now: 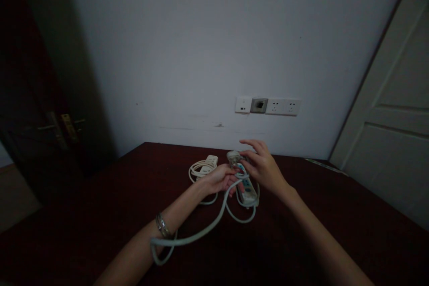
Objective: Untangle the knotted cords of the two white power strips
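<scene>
Cream power strip (212, 160) on the left, then the left hand (221, 179), fingers half-curled by the pale cord (201, 235) (can't tell if it's gripping), then the plug (233, 156) beyond the blue-socketed strip (248, 191), pinched by the right hand (263, 165).

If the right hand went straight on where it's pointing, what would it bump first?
Probably the pale plug; the right hand may be touching it, though depth is hard to tell.
</scene>
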Tool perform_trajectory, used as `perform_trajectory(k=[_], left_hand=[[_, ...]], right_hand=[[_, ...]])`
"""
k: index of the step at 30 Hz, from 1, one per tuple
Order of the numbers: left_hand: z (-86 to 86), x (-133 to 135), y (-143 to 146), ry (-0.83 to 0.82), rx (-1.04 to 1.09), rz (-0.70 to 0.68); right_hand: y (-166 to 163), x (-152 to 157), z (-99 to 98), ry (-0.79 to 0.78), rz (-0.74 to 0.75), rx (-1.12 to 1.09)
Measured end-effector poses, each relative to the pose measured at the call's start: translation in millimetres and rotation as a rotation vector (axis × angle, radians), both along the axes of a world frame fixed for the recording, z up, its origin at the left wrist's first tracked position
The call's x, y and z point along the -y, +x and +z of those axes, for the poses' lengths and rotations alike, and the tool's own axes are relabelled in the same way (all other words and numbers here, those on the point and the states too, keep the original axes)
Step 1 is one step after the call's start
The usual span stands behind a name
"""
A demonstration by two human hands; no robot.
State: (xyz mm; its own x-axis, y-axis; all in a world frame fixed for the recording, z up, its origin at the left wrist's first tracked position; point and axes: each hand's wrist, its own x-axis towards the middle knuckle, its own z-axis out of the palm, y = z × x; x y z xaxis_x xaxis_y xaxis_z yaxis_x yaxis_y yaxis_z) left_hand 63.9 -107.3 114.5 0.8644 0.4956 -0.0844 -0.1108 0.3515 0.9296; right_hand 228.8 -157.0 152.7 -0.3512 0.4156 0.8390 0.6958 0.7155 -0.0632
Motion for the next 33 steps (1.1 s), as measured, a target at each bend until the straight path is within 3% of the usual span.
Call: perform_trajectory(k=[5,13,17,25,33], left_hand=[[-2.1,-0.7,1.0,-0.138,0.086,-0.083],[-2.3,13.2,7.6,-0.025,0.42,0.242],[1.3,16.9,8.6,-0.118,0.513,0.242],[13.6,38.3,14.7,-0.309,0.686,0.184],[29.1,47.5,11.0,-0.339,0.594,0.277]], right_hand=[[-1.8,-3.2,-4.2,-0.041,0.092,-0.052],[-1.8,-6.0,-11.1,-0.062,-0.115,-0.143],[-6.7,-3.1,-7.9,-0.098,-0.16,-0.183],[-16.0,0.4,-1.7,-0.359,0.052,-0.636],[-26.3,-2.2,-6.9,-0.404,0.117,-0.815]])
